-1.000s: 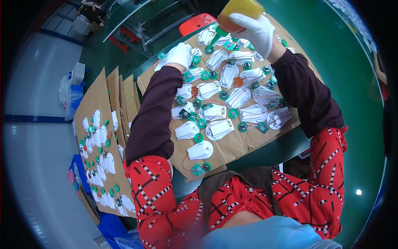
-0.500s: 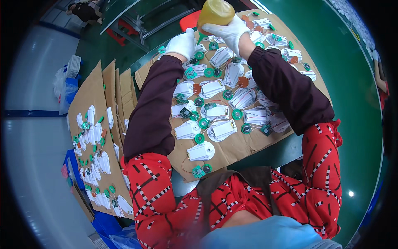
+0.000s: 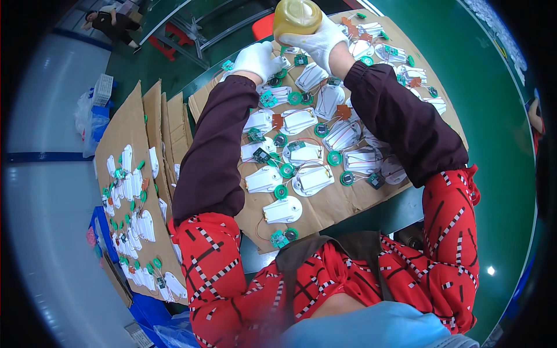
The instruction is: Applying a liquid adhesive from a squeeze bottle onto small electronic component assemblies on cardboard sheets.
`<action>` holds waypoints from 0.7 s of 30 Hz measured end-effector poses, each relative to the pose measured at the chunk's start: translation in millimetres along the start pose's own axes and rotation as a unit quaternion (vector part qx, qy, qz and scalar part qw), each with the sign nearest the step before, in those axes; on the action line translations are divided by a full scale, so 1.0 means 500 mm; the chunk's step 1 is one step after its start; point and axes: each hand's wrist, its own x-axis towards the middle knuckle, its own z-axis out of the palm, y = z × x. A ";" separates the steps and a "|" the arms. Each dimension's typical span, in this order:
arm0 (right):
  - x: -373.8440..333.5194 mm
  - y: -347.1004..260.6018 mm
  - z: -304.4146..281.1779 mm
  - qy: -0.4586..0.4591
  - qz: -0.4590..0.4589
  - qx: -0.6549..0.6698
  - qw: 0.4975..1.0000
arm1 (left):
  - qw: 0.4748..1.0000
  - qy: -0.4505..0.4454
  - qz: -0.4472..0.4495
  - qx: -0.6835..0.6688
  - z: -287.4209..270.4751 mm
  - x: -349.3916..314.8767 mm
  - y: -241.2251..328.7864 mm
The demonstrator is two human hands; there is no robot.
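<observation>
The right hand (image 3: 319, 45), white-gloved, has its fingers wrapped around a translucent bottle (image 3: 297, 18) at the top centre of the frame, with yellowish contents; its upper end meets the frame edge. Just left, the gloved left hand (image 3: 255, 61) is beside a white housing (image 3: 282, 62); its fingertips are hidden, so I cannot tell whether they pinch anything. The bottle's tip, perhaps green, is mostly obscured. Below, wired white housings cover a cardboard sheet (image 3: 333, 213). At upper left stands a white basket (image 3: 103, 88), its contents indistinct; a blue bin (image 3: 146, 312) sits lower left.
</observation>
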 end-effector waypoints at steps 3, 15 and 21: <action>0.016 0.037 -0.001 -0.046 -0.011 0.046 0.998 | 0.999 -0.014 -0.012 0.030 0.002 0.006 0.011; 0.055 0.134 0.007 -0.072 0.109 0.233 0.964 | 0.998 -0.033 -0.045 0.025 0.003 0.027 0.037; 0.012 0.047 0.001 -0.085 -0.015 0.036 0.996 | 0.998 -0.012 -0.063 0.009 -0.006 0.002 0.018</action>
